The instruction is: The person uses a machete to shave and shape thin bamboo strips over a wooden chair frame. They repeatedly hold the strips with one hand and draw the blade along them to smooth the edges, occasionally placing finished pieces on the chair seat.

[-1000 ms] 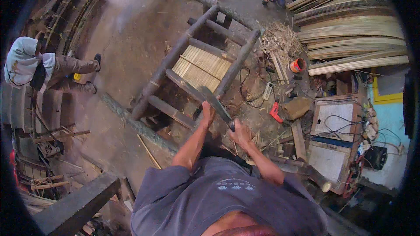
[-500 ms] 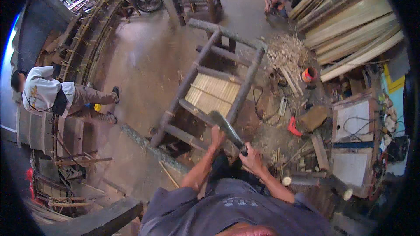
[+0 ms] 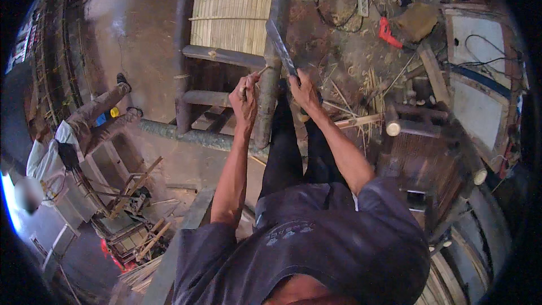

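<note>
On a littered brown workshop floor [image 3: 144, 22], with another person [image 3: 93, 111] off to the left, a white-panelled cabinet [image 3: 477, 85] to the right, and a red power tool [image 3: 388, 33] and loose pale strips [image 3: 360, 120] in between. Straight ahead, a wooden frame [image 3: 184, 73] of dark round poles, around a pale slatted panel [image 3: 226, 27]. Compared with half a second ago, seen from a steeper angle, with much of the far room gone from view. Also changed: a wider gap between the knife [image 3: 282, 51] and the left hand [image 3: 245, 95], and a slim stick [image 3: 263, 70] now plain to see. Clenched on that stick, fingers curled well round, just left of the right rail [image 3: 269, 107]; at the stick's far end, the joint with the crosspiece [image 3: 223, 56] along the panel's near edge, touching or merely near, impossible to tell which. Grasped by its handle in the right hand [image 3: 305, 89], the knife, slanting far and left across the right rail, tip beyond the joint. Meaning, as judged from here: work drawn in to that one corner, stick and knife both close to it, and left fingers somewhat safer from the edge than when right beside the blade.
</note>
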